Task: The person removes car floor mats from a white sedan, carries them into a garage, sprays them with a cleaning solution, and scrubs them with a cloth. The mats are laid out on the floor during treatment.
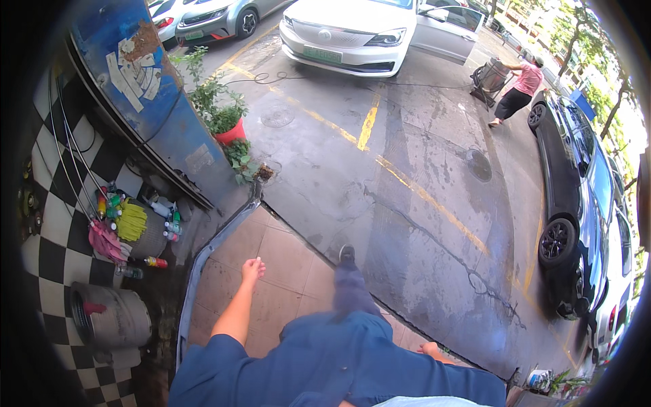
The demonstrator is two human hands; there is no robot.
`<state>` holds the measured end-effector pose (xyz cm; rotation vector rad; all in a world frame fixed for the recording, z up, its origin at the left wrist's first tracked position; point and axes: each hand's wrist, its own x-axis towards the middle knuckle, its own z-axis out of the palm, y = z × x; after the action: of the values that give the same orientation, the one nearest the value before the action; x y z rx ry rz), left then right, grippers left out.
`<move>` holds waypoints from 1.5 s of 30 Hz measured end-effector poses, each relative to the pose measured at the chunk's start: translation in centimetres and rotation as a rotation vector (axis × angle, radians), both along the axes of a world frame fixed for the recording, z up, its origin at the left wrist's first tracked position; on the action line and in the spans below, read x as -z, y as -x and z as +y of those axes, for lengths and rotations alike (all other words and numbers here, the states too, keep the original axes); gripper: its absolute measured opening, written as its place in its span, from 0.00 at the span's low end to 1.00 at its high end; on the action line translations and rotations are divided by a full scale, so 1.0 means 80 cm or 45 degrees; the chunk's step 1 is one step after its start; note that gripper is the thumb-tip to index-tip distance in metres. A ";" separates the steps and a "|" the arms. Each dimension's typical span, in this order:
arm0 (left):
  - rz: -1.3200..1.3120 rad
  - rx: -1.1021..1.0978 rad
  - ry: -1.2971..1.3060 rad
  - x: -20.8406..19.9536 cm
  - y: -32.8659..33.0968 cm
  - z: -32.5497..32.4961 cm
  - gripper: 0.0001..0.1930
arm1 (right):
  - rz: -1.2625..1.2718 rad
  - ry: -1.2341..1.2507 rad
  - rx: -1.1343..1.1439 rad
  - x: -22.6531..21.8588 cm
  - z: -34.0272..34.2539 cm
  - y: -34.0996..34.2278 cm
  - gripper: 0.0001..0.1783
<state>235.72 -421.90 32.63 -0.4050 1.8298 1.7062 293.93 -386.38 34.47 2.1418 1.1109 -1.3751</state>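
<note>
My left hand (pixel 253 269) hangs in front of my body above the tan floor tiles (pixel 285 258), its fingers loosely curled in with nothing showing in them. On the other side, my right hand (pixel 430 349) shows only in part beside my blue shirt (pixel 325 359), low over the tile edge; its fingers are too small and too covered to read. One leg, with a dark shoe (pixel 347 254), is stretched forward across the tile edge onto the grey pavement (pixel 325 210). Neither hand touches anything that I can make out.
A white car (pixel 346 30) with an open door (pixel 444 34) stands ahead; a person (pixel 522 85) handles a grey wheeled machine (pixel 489 80). A black car (pixel 569 197) is on the right. Left are a potted plant (pixel 232 132), yellow-green gloves (pixel 132 218), pink gloves (pixel 108 241) and a drum (pixel 112 319).
</note>
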 end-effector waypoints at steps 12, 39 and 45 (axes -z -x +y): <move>-0.410 -0.143 0.208 -0.013 0.202 0.172 0.11 | 0.823 -0.356 -0.414 0.029 0.396 0.784 0.12; -0.164 -0.444 0.137 0.130 1.334 0.488 0.10 | -0.064 -0.042 -0.426 0.169 0.778 1.598 0.06; -0.621 -0.563 0.218 0.171 1.479 0.538 0.10 | 0.616 -0.089 -0.573 0.249 0.842 2.175 0.04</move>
<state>117.36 -378.82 18.99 -1.2564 1.5941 1.5334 119.94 -318.99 14.52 1.4886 1.7125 -1.6771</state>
